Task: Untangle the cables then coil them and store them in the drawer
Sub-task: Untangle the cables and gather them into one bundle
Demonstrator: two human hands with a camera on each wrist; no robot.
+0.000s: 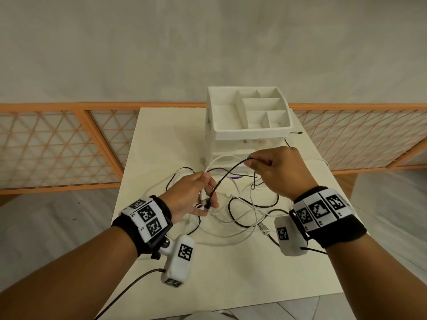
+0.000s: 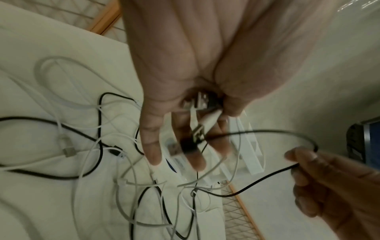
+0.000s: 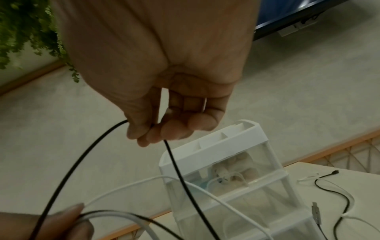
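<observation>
Cables (image 1: 233, 215) tangled before drawer unit (image 1: 248, 116); both hands pinch black cable (image 1: 227, 175).

Black cable (image 1: 227, 174) and white cables (image 1: 233, 236) on cream table (image 1: 231, 273); white drawer unit (image 1: 249, 132); orange lattice fence (image 1: 57, 146).

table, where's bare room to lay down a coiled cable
The near strip of the table, between the cable tangle and the front edge, is bare. So is the far left corner beside the drawer organizer. The middle, under both hands, is crowded.

Drawer contents (image 3: 228, 175) blurred behind clear front; plugs (image 2: 197, 129) in left palm blurred.
</observation>
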